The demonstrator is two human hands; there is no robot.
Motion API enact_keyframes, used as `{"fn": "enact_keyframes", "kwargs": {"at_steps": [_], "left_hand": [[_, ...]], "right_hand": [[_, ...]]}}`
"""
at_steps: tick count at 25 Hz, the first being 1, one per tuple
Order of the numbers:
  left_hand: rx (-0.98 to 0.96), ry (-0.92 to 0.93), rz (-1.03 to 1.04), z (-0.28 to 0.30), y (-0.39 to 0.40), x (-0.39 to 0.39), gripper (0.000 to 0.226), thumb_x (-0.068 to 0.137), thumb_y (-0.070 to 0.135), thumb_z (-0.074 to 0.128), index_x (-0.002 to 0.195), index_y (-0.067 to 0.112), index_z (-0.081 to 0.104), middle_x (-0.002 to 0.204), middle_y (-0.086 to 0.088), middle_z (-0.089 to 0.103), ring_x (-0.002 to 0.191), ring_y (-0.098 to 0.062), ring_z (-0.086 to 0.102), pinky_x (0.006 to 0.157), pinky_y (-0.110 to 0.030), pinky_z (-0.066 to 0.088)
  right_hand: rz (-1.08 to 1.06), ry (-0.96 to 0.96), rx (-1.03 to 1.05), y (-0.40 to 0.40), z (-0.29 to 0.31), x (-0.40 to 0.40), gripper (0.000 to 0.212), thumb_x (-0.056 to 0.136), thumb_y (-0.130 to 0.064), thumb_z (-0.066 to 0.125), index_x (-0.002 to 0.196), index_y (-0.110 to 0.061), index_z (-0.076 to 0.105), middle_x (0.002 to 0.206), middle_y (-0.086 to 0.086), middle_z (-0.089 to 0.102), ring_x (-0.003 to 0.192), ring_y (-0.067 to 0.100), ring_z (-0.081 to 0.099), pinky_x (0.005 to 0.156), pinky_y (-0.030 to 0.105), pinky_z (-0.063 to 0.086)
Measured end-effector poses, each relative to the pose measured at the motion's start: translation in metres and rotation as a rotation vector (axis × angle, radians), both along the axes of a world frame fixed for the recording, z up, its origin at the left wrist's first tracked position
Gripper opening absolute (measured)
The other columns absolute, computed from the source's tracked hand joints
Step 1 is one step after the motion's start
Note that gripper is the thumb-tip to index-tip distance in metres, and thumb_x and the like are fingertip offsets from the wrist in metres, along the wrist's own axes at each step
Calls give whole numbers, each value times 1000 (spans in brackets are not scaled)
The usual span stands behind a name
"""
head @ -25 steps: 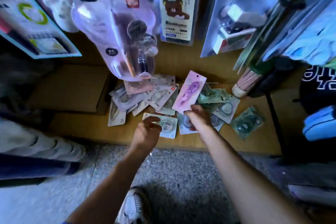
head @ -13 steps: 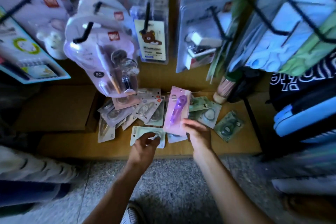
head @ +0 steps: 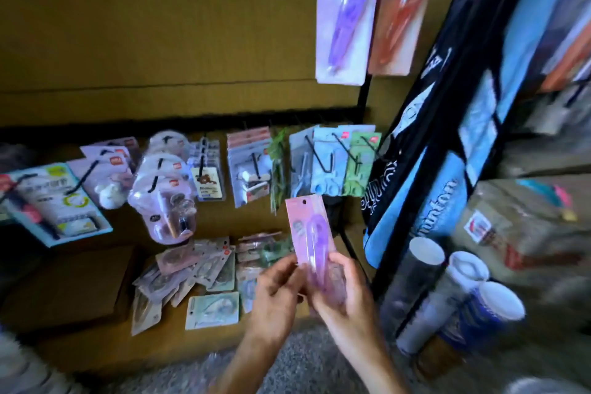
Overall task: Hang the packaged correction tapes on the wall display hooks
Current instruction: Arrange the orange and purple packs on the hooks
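While both hands met at the lower middle of the view, they held one pink pack (head: 309, 230) upright between them. The left hand (head: 276, 293) pinched its lower left edge with curled fingers, and the right hand (head: 343, 291) wrapped round its bottom from the other side. Inside the pack showed a purple tape dispenser, and a hang hole sat at its top edge. Just left of the hands, and partly behind them, loose packs (head: 195, 269) lay in a heap on a brown board, one pale green pack (head: 212, 310) nearest the left hand. Above the heap, beyond the hands, rows of packaged goods hung on black hooks (head: 339, 145). Higher up, well above the hands, a purple pack (head: 347, 14) and a red pack (head: 401, 9) hung side by side. To the right of the hands stood rolled paper tubes (head: 457, 294) against a black rack post, blurred.
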State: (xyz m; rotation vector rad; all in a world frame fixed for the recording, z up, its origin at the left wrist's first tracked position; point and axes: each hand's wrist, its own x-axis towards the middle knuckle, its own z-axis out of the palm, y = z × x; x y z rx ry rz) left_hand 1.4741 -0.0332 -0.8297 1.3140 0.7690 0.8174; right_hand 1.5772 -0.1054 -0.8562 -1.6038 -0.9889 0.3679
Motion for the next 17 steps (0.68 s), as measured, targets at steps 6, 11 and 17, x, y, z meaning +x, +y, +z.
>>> {"fn": "enact_keyframes", "kwargs": {"at_steps": [6,11,17], "left_hand": [[89,-139,-104,114,-10,31,33,101,22,45,99,14,78,94,-9,77,82,-22,69,74,-31,54],[217,-102,9,157,20,29,35,102,42,42,109,29,73,99,-7,76,88,-19,68,75,-30,48],[199,-30,68,151,25,13,31,102,32,44,111,24,72,97,-5,76,86,-16,67,76,-29,47]], "right_hand": [[-137,-237,123,-9,109,42,78,66,-45,80,133,-45,40,128,-26,55,118,-2,55,94,20,46],[-317,-469,263,21,216,58,88,74,-46,74,148,-42,27,141,-9,48,127,14,48,96,34,44],[-398,-660,77,59,271,67,85,80,-54,64,151,-42,20,141,3,46,117,31,54,83,37,47]]}}
